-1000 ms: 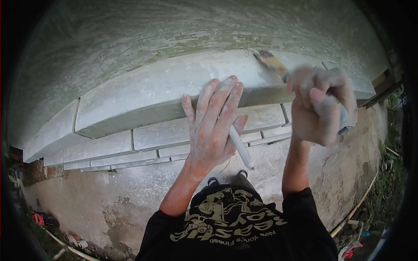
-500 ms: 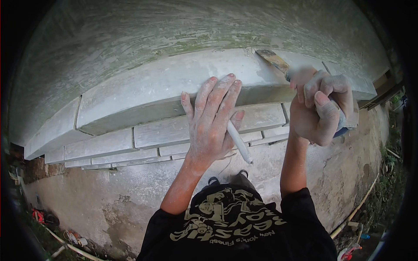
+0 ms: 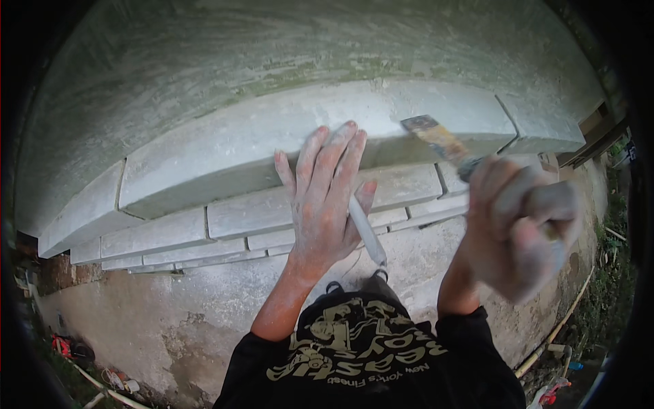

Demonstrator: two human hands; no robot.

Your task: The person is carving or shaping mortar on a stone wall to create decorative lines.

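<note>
My left hand [image 3: 325,194] lies with its fingers stretched over the front edge of a long pale block [image 3: 259,123]. Between its thumb and palm is a white, tapered stick [image 3: 368,235], whose lower end points down toward my feet. Dust covers both hands. My right hand [image 3: 521,228], smeared by motion, is closed around the handle of a putty knife [image 3: 439,142]. The stained flat blade is tilted, its tip over the block's front edge, right of my left hand. Whether the tip touches the block is hard to tell. My fist hides most of the handle.
Several pale blocks [image 3: 157,230] stand in courses below the top one, with dark joints between. A grey-green plastered wall [image 3: 306,41] rises behind them. Underfoot is a stained concrete floor [image 3: 259,300]. Pipes [image 3: 555,327] and plants [image 3: 606,273] line the right edge.
My right hand has swung down and to the right, drawing the putty knife's blade from the block's back edge toward its front edge. My left hand has shifted slightly left, keeping the stick.
</note>
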